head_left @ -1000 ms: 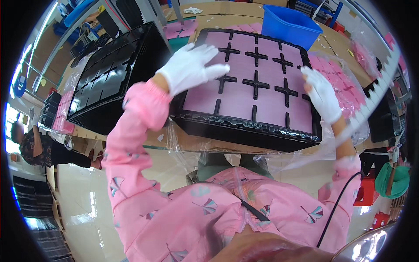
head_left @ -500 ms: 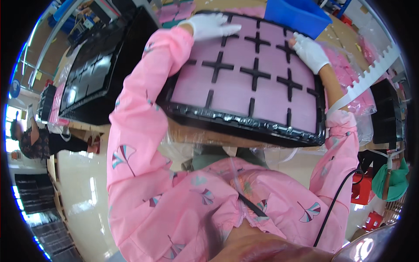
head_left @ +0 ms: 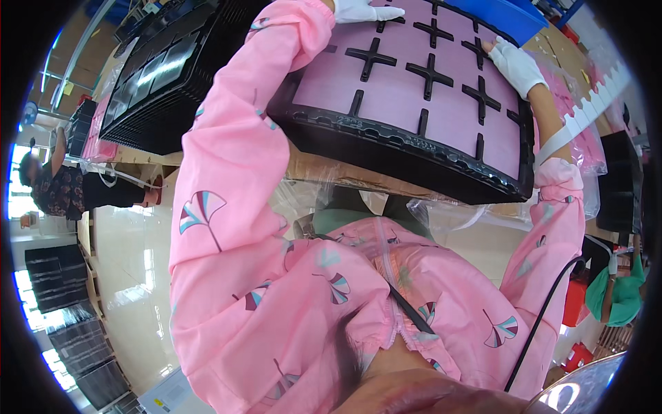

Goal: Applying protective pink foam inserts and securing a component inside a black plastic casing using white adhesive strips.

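Note:
A black plastic tray (head_left: 400, 141) with raised cross-shaped dividers stands before me, its compartments lined with pink sheet material (head_left: 398, 105). Across its far left part lies my left hand (head_left: 364, 11), in a white glove, fingers stretched out; the picture's top edge cuts off part of it. My right hand (head_left: 517, 67), also gloved in white with a bare fingertip showing, rests on the tray's right side near a divider, fingers extended. Neither hand holds anything that I can see.
A stack of black trays (head_left: 155, 76) stands at left on the table. Behind my tray is a blue bin (head_left: 507, 17). Clear plastic bags with pink pieces (head_left: 586, 148) lie at right. One person (head_left: 58, 183) is at far left, another in green (head_left: 617, 293) at far right.
The whole view has shifted, so the tray and both hands sit higher and further right in the picture. Both hands stay on the tray.

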`<state>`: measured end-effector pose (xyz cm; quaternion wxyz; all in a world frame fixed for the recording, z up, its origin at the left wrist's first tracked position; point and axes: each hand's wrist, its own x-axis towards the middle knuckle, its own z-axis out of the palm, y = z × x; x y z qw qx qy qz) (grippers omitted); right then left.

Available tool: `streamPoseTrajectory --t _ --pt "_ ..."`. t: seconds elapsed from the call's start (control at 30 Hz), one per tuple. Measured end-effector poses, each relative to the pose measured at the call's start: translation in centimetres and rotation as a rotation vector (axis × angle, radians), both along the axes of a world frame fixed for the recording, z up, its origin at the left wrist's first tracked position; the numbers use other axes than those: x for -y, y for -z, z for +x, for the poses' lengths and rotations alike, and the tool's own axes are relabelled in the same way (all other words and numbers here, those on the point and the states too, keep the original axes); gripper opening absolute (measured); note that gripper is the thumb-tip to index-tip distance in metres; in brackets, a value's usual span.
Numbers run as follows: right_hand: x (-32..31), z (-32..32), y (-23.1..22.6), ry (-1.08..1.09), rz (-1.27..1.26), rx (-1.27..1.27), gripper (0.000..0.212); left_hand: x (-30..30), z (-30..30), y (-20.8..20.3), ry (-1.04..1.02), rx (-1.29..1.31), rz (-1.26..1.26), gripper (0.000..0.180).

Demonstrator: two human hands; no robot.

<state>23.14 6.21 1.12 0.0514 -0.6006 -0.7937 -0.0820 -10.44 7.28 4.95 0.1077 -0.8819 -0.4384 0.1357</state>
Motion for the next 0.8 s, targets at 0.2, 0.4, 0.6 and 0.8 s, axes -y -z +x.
streamPoseTrajectory --t 0.2,0.4,0.6,0.8 --pt "11.6 2.4 1.1 -0.365 0.258 -0.154 0.038 8.9 -4.0 1.4 0.648 0.292 0.432 0.04" --pt "21.7 0.1 -1.2 -0.472 0.023 -0.053 0.038 18.8 -5.0 2.8 0.096 0.324 0.107 0.086" --pt "21.5 -1.3 -1.5 -0.471 0.024 -0.115 0.038 18.8 -4.2 2.3 0.109 0.341 0.115 0.08" --pt "23.5 -0.4 -2.0 -0.441 0.009 -0.146 0.044 21.2 -4.9 1.9 0.103 0.426 0.137 0.08"
